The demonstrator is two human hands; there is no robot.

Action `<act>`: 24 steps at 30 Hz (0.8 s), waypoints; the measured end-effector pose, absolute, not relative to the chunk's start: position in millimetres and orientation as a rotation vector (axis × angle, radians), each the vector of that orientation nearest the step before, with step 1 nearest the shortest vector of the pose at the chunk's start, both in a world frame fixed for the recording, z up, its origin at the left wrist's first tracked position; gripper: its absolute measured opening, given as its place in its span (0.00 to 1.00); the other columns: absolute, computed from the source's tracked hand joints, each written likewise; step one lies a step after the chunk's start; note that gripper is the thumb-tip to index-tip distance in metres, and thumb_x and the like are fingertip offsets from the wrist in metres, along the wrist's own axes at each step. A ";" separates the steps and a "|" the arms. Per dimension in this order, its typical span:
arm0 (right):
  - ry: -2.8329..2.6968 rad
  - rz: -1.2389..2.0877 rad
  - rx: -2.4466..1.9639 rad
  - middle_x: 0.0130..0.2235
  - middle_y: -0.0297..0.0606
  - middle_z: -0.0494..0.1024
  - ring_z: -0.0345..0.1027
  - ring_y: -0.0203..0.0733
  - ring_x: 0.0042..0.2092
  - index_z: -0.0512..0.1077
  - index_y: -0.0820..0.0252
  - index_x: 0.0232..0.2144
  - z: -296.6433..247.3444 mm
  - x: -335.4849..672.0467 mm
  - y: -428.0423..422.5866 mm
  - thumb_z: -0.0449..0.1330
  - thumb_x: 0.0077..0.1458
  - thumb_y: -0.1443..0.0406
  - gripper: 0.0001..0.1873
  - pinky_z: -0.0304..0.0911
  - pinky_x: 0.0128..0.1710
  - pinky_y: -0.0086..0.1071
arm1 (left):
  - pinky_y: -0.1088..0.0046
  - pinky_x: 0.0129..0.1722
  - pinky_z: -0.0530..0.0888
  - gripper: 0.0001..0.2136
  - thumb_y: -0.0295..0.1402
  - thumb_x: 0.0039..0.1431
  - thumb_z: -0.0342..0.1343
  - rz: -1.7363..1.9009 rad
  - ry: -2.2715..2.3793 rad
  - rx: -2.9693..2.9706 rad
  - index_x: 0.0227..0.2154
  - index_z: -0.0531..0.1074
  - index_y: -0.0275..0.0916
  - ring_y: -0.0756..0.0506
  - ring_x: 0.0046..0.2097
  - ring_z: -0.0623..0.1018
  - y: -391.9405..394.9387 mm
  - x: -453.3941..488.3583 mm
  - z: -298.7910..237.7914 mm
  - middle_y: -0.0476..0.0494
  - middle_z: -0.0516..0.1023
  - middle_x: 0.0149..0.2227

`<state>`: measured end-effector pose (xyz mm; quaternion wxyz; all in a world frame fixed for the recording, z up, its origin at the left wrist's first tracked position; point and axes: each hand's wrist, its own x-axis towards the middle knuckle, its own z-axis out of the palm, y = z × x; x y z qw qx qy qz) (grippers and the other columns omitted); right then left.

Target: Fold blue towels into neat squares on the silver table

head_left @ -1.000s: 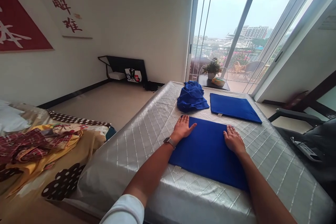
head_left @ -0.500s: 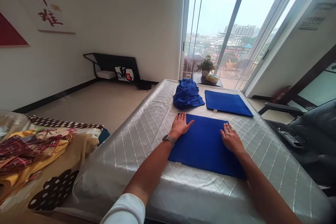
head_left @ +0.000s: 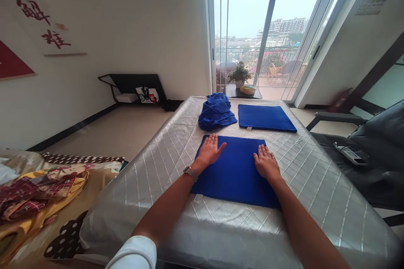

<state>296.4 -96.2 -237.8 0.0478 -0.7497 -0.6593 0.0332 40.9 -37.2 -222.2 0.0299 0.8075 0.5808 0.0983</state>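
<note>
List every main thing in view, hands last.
Mattress: 1, silver, centre
Near flat piece: 1, blue, on mattress
Far flat piece: 1, blue, beyond it
Crumpled cloth: 1, blue, left of far piece
Table: 1, dark, by glass door
Potted plant: 1, green, on table
Packet: 1, yellowish, beside plant
Armchair: 1, black, right
Device: 1, whitish, on armchair
Bag: 1, multicoloured, left background
Fabric heap: 1, red and yellow, left
Wall hangings: 2, white and red, upper left
Left hand and right hand: 2, bare, flat on near piece

Lit from the glass door (head_left: 267, 25) beyond the far edge of the mattress (head_left: 315, 176), glinting along its near edge. Dims on the wall (head_left: 151, 21) past the left edge. Stretches at the margins.
</note>
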 end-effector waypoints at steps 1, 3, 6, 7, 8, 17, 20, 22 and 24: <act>-2.002 0.112 -2.282 0.72 0.45 0.46 0.36 0.46 0.72 0.46 0.72 0.70 -236.9 295.7 -97.0 0.33 0.68 0.56 0.36 0.34 0.70 0.42 | 0.59 0.70 0.48 0.40 0.55 0.69 0.23 0.301 1.703 2.549 0.69 0.47 0.26 0.39 0.72 0.49 -44.7 54.1 -220.9 0.32 0.50 0.71; -1.994 0.123 -2.272 0.72 0.45 0.46 0.36 0.46 0.72 0.47 0.73 0.70 -235.2 295.1 -98.8 0.34 0.68 0.56 0.35 0.34 0.70 0.43 | 0.61 0.70 0.48 0.39 0.55 0.69 0.23 0.290 1.479 2.682 0.70 0.47 0.27 0.41 0.72 0.48 -60.7 86.6 -221.1 0.34 0.50 0.71; -2.030 0.102 -2.245 0.72 0.46 0.46 0.35 0.46 0.72 0.47 0.74 0.70 -234.4 296.4 -101.4 0.35 0.68 0.58 0.34 0.34 0.70 0.42 | 0.64 0.70 0.46 0.37 0.52 0.70 0.23 0.278 1.217 2.800 0.70 0.48 0.29 0.43 0.72 0.47 -80.1 135.9 -226.8 0.37 0.50 0.71; -2.042 0.098 -2.239 0.72 0.46 0.46 0.35 0.46 0.72 0.47 0.74 0.70 -234.7 297.3 -101.9 0.35 0.68 0.59 0.34 0.35 0.70 0.42 | 0.64 0.70 0.46 0.37 0.52 0.70 0.22 0.281 1.183 2.805 0.69 0.49 0.28 0.44 0.72 0.47 -83.9 148.6 -229.0 0.37 0.50 0.71; -2.049 0.096 -2.235 0.72 0.46 0.46 0.35 0.45 0.72 0.47 0.73 0.70 -235.3 298.1 -102.3 0.36 0.68 0.60 0.34 0.35 0.69 0.41 | 0.64 0.70 0.46 0.37 0.51 0.70 0.21 0.286 1.175 2.796 0.69 0.49 0.28 0.44 0.72 0.48 -86.3 158.1 -231.1 0.36 0.50 0.71; -1.986 0.105 -2.236 0.72 0.44 0.48 0.37 0.45 0.72 0.48 0.72 0.70 -237.4 297.8 -98.8 0.34 0.68 0.58 0.34 0.35 0.70 0.42 | 0.62 0.70 0.46 0.41 0.57 0.68 0.22 0.226 1.408 2.651 0.69 0.49 0.29 0.43 0.72 0.46 -78.9 97.4 -231.6 0.36 0.47 0.72; -1.993 0.100 -2.239 0.72 0.43 0.47 0.37 0.45 0.72 0.48 0.72 0.70 -238.7 298.5 -97.6 0.34 0.68 0.58 0.35 0.36 0.70 0.42 | 0.60 0.70 0.46 0.41 0.58 0.67 0.22 0.187 1.581 2.554 0.70 0.48 0.29 0.42 0.72 0.46 -78.4 45.6 -230.4 0.36 0.47 0.72; -2.006 0.078 -2.240 0.72 0.43 0.47 0.38 0.45 0.72 0.48 0.72 0.70 -240.6 299.7 -96.8 0.34 0.68 0.58 0.35 0.36 0.70 0.42 | 0.60 0.70 0.47 0.41 0.58 0.67 0.23 0.184 1.676 2.503 0.70 0.47 0.30 0.41 0.72 0.46 -82.0 15.1 -231.4 0.36 0.47 0.72; -2.012 0.050 -2.243 0.72 0.44 0.48 0.39 0.45 0.72 0.49 0.72 0.70 -242.6 301.0 -96.1 0.34 0.68 0.58 0.35 0.38 0.69 0.43 | 0.60 0.70 0.47 0.41 0.58 0.68 0.24 0.207 1.733 2.472 0.70 0.47 0.30 0.41 0.72 0.46 -87.9 -6.5 -233.0 0.35 0.46 0.72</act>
